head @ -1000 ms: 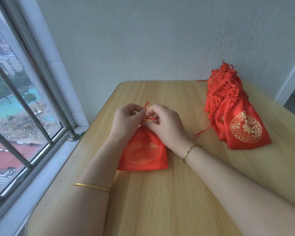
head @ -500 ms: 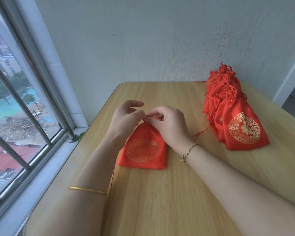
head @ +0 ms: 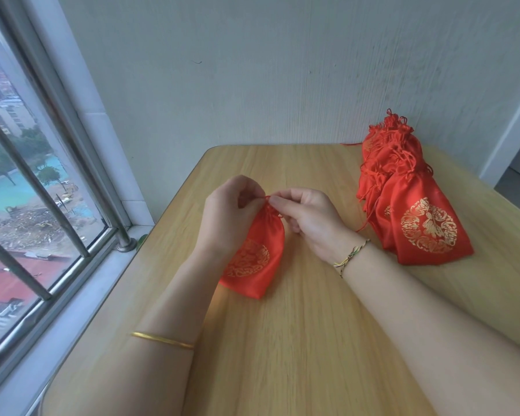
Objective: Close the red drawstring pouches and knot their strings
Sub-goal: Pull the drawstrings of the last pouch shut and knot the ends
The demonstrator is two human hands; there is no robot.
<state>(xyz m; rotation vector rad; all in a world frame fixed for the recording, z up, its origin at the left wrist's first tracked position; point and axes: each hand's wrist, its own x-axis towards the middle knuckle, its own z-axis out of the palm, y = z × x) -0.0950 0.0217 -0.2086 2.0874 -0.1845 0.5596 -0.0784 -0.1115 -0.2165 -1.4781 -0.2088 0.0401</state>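
Note:
A red drawstring pouch [head: 257, 259] with a gold round pattern lies on the wooden table [head: 306, 340], its gathered mouth pointing away from me. My left hand [head: 228, 214] and my right hand [head: 306, 217] meet just above that mouth. Both pinch the thin red string [head: 266, 197] between thumb and fingertips, and a short piece of it runs taut between them. The pouch's left edge is hidden under my left hand.
A pile of several red pouches [head: 409, 199] with tied strings lies at the table's right, near the grey wall. A barred window [head: 27, 205] and its sill run along the left. A doorway opening shows at the far right.
Both hands have lifted a little from the pouch's mouth and now hold the string stretched between them. The pouch has tilted, its bottom swinging to the right.

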